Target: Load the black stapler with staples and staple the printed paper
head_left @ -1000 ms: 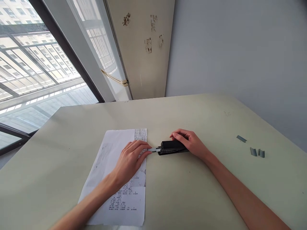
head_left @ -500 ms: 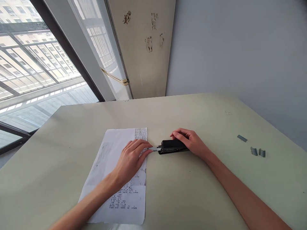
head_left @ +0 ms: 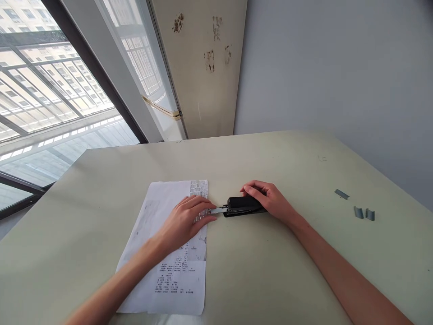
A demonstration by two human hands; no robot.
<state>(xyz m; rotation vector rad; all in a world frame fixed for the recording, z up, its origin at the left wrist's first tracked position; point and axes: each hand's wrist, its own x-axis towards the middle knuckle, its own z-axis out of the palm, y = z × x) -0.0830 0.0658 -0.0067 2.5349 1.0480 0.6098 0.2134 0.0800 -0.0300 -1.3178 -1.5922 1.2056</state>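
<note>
A black stapler (head_left: 241, 206) lies on the pale green table (head_left: 270, 271), its metal staple tray (head_left: 218, 210) sticking out to the left. My right hand (head_left: 270, 201) is wrapped round the stapler's rear half. My left hand (head_left: 184, 221) rests on a printed sheet of paper (head_left: 169, 253), its fingertips pinched at the tip of the metal tray. The paper lies left of the stapler, with its right edge close to the tray.
Three small strips of staples (head_left: 363, 213) lie on the table at the right, one (head_left: 341, 194) a little farther back. A grey wall runs behind the table. A large window (head_left: 50, 99) and a stained door panel (head_left: 203, 67) stand at the far left.
The metal tray shows slightly more length out of the stapler than before. Both hands have stayed almost where they were.
</note>
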